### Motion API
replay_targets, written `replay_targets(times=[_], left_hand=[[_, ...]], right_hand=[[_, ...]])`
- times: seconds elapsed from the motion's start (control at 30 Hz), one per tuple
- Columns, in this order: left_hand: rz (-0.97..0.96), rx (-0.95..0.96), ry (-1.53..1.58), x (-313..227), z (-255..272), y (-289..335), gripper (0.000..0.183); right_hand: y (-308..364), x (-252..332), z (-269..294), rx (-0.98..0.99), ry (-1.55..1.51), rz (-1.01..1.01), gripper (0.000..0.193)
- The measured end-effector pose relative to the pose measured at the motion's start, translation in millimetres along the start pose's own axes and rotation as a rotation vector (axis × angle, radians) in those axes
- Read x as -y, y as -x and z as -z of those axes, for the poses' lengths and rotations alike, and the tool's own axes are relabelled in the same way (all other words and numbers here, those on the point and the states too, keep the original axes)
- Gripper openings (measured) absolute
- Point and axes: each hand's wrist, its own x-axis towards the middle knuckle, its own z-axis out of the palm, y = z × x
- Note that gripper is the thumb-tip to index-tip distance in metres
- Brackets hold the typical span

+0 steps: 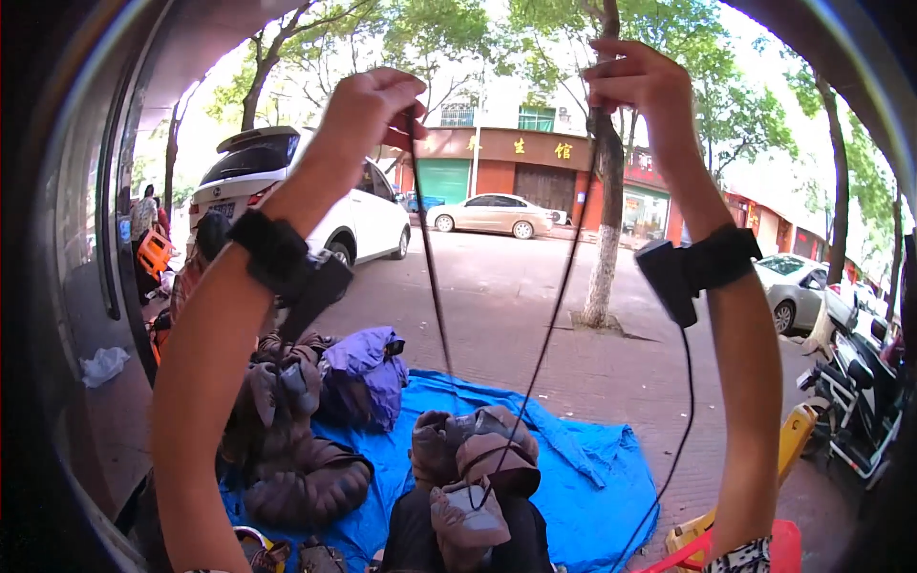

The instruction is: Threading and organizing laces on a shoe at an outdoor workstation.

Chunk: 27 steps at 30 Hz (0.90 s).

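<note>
1 dark cord (437,286) is being pinched in the closed grip of the left hand (375,103) and, apparently, the right hand (642,78); its loop is being dangled near, by 1 grey bundle (460,523).

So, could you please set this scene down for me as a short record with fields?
Left hand: raised, closed on a dark cord
Right hand: raised, pinching the other strand
Cord path: down from both hands toward a brown bundle
Wrists: a black strapped device on the left and right
Ground: blue tarp, purple cloth item at left
Beyond: white car, tree trunk
</note>
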Motion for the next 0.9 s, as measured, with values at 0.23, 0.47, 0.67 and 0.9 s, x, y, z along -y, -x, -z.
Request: replay_targets(times=[0.23, 0.47, 0.67, 0.9], left_hand=[[-0.047, 0.059, 0.083, -18.7, -28.0, -2.6, 0.026], [-0.178, -0.063, 0.111, -23.7, -27.3, -9.6, 0.023], [-0.239, -0.253, 0.208, -22.8, 16.3, -26.3, 0.016], [-0.042, -0.037, 0.141, -13.4, -7.8, -8.3, 0.023]], right_hand=[[-11.4, 28.3, -45.2, 0.071, -0.11, -0.035, 0.035], [-14.3, 9.0, -54.9, 0.107, -0.095, -0.038, 0.019], [-15.0, 11.7, -53.1, 0.023, -0.028, 0.046, 0.018], [-6.1, 15.5, -71.9, 0.027, -0.132, -0.078, 0.011]])
